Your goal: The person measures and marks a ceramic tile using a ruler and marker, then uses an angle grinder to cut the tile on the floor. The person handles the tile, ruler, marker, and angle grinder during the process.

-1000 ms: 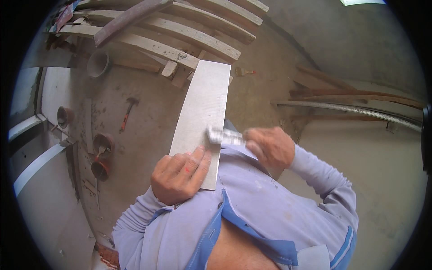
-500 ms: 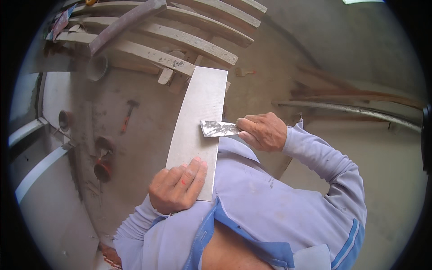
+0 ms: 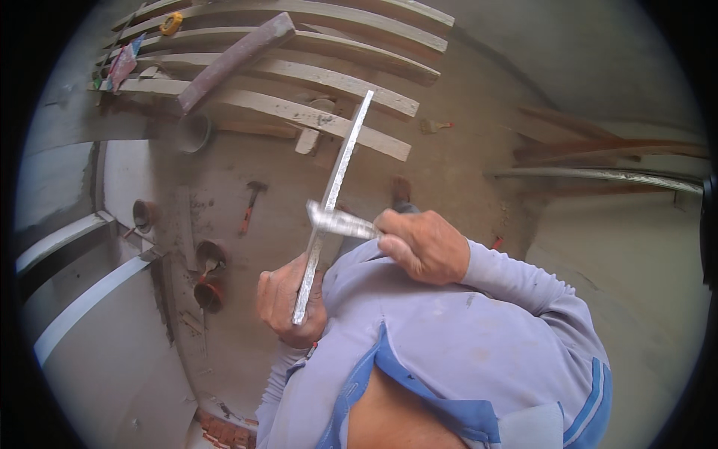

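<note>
Over the dusty floor (image 3: 464, 172), the tile (image 3: 333, 198) has turned edge-on since a moment ago. Left hand (image 3: 288, 299) clamps its lower end. Right hand (image 3: 422, 243) grips a trowel (image 3: 336, 221) against it.

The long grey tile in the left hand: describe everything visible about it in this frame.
The tile is a long, thin, pale grey slab, seen edge-on so it shows as a narrow strip. It looks like ceramic or stone, with a dusty surface. It slants from the left hand, which grips its lower end, up and away toward the wooden planks. A metal trowel held in the right hand touches it about midway. No break is visible.
</note>
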The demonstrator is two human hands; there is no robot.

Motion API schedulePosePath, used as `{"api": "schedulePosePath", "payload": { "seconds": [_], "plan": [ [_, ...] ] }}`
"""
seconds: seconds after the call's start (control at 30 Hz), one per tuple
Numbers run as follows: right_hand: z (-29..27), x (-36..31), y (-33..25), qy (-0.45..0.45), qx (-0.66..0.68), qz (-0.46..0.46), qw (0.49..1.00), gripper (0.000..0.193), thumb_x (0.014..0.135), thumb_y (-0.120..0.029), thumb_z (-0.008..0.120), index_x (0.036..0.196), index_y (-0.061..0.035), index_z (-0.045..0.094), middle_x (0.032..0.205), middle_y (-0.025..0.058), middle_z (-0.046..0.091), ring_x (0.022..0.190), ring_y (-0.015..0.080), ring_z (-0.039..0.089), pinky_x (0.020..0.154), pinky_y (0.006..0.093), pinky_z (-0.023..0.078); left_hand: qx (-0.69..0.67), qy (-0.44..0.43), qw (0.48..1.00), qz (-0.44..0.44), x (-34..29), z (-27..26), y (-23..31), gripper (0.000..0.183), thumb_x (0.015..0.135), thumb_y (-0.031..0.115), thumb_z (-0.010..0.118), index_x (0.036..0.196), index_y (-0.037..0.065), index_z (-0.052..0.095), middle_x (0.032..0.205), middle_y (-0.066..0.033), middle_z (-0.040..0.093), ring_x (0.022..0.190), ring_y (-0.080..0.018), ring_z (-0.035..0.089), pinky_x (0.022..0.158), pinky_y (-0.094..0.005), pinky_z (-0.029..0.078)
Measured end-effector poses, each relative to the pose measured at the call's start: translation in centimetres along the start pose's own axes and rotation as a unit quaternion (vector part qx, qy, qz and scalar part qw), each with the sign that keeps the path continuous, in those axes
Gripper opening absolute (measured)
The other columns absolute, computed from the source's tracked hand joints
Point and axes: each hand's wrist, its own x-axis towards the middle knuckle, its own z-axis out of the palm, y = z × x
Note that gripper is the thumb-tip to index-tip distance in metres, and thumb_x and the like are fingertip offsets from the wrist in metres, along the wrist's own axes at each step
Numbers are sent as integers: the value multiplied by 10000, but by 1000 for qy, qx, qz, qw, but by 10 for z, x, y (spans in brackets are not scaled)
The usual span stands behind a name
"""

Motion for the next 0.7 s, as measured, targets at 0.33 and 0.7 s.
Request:
{"api": "schedulePosePath", "payload": {
  "seconds": [0.33,0.7],
  "plan": [
    [-22,39,20,10,-130,-18,991,345,1061,-387,436,954,-71,525,718,214,609,698,468,618,624,541,487,-7,9,1000,-13,-10,-1,-8,222,862,75,760,1054,-27,710,894,-133,721,674,-259,621,613,-350,441],
    [-32,42,18,-67,-215,-69,972,316,1065,-340,399,945,-77,526,711,222,582,730,452,612,674,513,500,-4,17,1000,-16,-16,4,-6,231,871,81,751,1064,-36,705,910,-136,720,702,-264,637,634,-367,456]
  ]
}}
